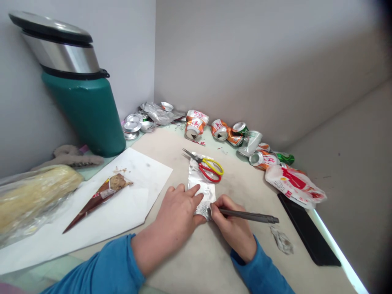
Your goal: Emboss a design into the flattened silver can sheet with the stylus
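A narrow strip of shiny silver sheet (209, 189) lies on the beige mat, its near end covered in small dark marks. My left hand (180, 210) rests on the strip's left side, fingers spread and pressing it flat. In my right hand (231, 226) is a dark grey pen (249, 215), gripped near its tip, which meets the marked end of the strip. The exact tip is partly hidden by my fingers. Scissors (204, 164) with one red and one yellow handle lie across the strip's far end, blades pointing left.
Crushed cans (196, 124) line the back wall, with can bottoms (132, 125) at the left. A green bottle (87, 110) stands behind white paper (128, 208) holding a wrapped ice-cream cone (101, 196). At right are a black phone (309, 230), a red-white packet (294, 185) and crumpled scrap (281, 240).
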Demonstrator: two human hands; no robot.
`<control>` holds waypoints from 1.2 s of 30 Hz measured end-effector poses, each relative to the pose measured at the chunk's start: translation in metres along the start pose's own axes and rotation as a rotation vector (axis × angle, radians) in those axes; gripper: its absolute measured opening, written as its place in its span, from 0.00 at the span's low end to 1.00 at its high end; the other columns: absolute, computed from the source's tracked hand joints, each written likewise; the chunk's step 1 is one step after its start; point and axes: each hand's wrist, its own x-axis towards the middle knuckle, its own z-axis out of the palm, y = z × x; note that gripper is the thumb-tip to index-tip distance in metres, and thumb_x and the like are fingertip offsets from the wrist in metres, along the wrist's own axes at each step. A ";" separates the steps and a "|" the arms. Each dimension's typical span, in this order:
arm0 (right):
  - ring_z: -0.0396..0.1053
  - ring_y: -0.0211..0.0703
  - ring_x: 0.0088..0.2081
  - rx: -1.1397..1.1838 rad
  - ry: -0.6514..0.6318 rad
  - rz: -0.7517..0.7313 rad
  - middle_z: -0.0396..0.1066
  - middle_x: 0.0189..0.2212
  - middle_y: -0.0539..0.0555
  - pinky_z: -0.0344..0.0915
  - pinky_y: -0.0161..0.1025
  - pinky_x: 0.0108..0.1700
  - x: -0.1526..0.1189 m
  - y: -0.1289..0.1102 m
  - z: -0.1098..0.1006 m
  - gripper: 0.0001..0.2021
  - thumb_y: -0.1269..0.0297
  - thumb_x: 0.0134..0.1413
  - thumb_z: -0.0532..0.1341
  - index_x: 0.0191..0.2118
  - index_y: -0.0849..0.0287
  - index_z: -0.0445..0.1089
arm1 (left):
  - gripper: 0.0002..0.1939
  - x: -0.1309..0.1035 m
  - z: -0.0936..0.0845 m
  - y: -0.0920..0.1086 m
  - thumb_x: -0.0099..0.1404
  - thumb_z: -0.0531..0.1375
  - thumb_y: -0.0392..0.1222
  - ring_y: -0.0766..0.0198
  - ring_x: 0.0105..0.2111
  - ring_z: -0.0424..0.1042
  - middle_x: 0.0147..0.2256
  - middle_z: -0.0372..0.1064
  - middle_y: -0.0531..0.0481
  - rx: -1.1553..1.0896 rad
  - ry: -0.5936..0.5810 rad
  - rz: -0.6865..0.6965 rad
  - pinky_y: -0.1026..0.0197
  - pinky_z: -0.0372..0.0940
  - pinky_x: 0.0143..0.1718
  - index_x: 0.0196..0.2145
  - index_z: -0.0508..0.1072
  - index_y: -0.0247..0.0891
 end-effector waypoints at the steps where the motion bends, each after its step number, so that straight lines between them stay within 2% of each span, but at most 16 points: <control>1: 0.57 0.35 0.22 -0.001 -0.002 0.000 0.59 0.17 0.45 0.53 0.33 0.24 0.000 0.000 0.000 0.10 0.65 0.53 0.57 0.23 0.57 0.58 | 0.19 0.000 0.001 0.000 0.58 0.63 0.49 0.49 0.44 0.66 0.57 0.63 0.51 0.000 0.000 0.001 0.49 0.60 0.39 0.46 0.71 0.44; 11: 0.57 0.34 0.21 0.029 -0.010 -0.034 0.60 0.17 0.45 0.53 0.32 0.24 -0.001 -0.002 0.001 0.10 0.65 0.54 0.57 0.23 0.57 0.60 | 0.18 0.000 0.002 0.000 0.57 0.63 0.49 0.50 0.44 0.66 0.57 0.63 0.51 0.005 0.011 0.009 0.49 0.61 0.39 0.45 0.71 0.44; 17: 0.56 0.35 0.21 0.070 0.049 0.009 0.59 0.17 0.44 0.54 0.32 0.24 -0.001 0.000 0.000 0.10 0.64 0.54 0.56 0.23 0.57 0.59 | 0.19 0.001 0.002 0.001 0.58 0.62 0.49 0.48 0.43 0.67 0.56 0.64 0.50 0.020 0.016 -0.003 0.48 0.61 0.39 0.46 0.71 0.43; 36: 0.58 0.36 0.22 0.020 0.023 0.000 0.61 0.18 0.45 0.54 0.33 0.25 -0.001 0.000 0.002 0.10 0.64 0.54 0.57 0.23 0.57 0.60 | 0.19 0.002 -0.002 0.004 0.59 0.61 0.49 0.50 0.43 0.66 0.56 0.63 0.49 0.033 -0.001 -0.019 0.50 0.60 0.39 0.47 0.70 0.43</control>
